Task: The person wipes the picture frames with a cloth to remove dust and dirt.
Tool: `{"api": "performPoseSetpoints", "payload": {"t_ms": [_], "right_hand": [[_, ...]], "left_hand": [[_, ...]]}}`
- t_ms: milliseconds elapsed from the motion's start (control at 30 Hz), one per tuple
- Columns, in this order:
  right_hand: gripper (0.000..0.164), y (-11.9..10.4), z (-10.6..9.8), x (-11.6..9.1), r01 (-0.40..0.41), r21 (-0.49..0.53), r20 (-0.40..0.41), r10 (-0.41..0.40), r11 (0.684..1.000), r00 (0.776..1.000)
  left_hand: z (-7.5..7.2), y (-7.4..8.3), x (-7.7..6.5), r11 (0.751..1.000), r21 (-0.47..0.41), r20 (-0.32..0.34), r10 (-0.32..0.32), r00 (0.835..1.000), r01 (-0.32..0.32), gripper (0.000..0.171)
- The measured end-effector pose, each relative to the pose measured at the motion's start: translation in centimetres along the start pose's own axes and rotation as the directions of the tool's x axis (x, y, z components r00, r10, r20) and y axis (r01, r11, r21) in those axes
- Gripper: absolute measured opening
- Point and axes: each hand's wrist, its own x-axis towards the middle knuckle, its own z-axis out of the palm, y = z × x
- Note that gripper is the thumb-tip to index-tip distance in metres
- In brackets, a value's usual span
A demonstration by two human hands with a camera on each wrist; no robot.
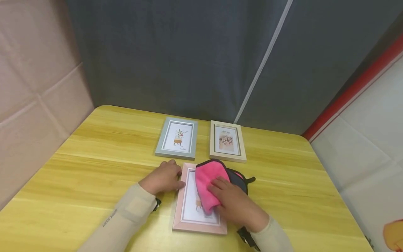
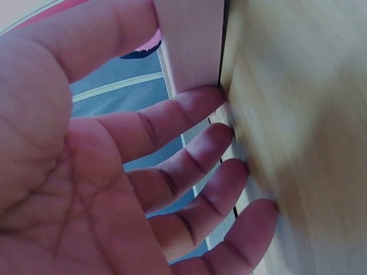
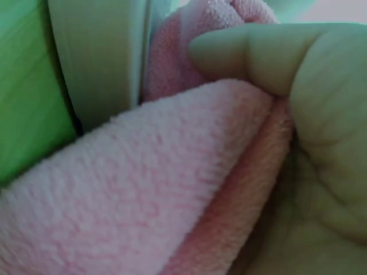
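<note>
A pink picture frame [image 1: 199, 227] lies flat near the front of the table. My left hand [image 1: 165, 176] is at its left side; in the left wrist view the thumb lies on the pink border [image 2: 192, 46] and the slightly bent fingers [image 2: 198, 106] rest along the tabletop by the edge. My right hand [image 1: 233, 201] holds a pink plush cloth [image 1: 209, 178] with a dark grey back and black trim over the frame's picture. Folded cloth [image 3: 143, 172] sits between thumb and palm in the right wrist view. The cloth covers the frame's upper right part.
Behind lie a blue-grey picture frame [image 1: 159, 148] on the left and a cream picture frame [image 1: 226, 157] on the right. A dark grey curtain-like panel [image 1: 173, 56] stands along the table's back edge. The yellow wooden table [image 1: 78, 168] has a light wall on either side.
</note>
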Motion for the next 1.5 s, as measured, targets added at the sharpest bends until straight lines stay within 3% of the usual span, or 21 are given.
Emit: {"api": "performPoseSetpoints", "payload": {"t_ms": [267, 500, 767, 1000, 1300, 1500], "right_hand": [[0.024, -0.8, -1.2, -1.4, 0.152, 0.04, -0.015, -0.151, 0.988, 0.988], [0.022, -2.3, -1.5, -2.7, 0.161, 0.043, 0.088, -0.165, 0.986, 0.982], [0.023, -3.0, -0.7, -2.5, 0.178, -0.058, 0.078, -0.173, 0.982, 0.982], [0.022, -2.7, -0.2, -1.6, 0.159, -0.107, 0.047, -0.155, 0.981, 0.987], [0.019, -1.3, 0.3, -0.5, 0.135, -0.119, -0.074, -0.145, 0.984, 0.987], [0.048, -0.9, 0.2, -0.3, 0.045, -0.075, -0.02, -0.046, 0.996, 0.999]], "left_hand": [[0.1, 0.0, 0.0, 1.0, -0.005, -0.007, 0.023, 1.0, -0.023, 0.022], [0.2, 0.1, 0.1, 1.0, -0.006, -0.012, 0.023, 1.0, -0.023, 0.022], [0.2, 0.1, -0.1, 1.0, -0.015, -0.012, 0.011, 1.0, -0.011, 0.023], [0.1, -0.2, 0.0, 1.0, 0.009, -0.014, 0.03, 0.999, -0.03, 0.022], [0.0, -0.2, 0.1, 0.999, 0.021, -0.021, 0.043, 0.999, -0.042, 0.022], [-0.1, -0.1, 0.0, 0.999, 0.016, -0.012, 0.043, 0.999, -0.043, 0.02]]}}
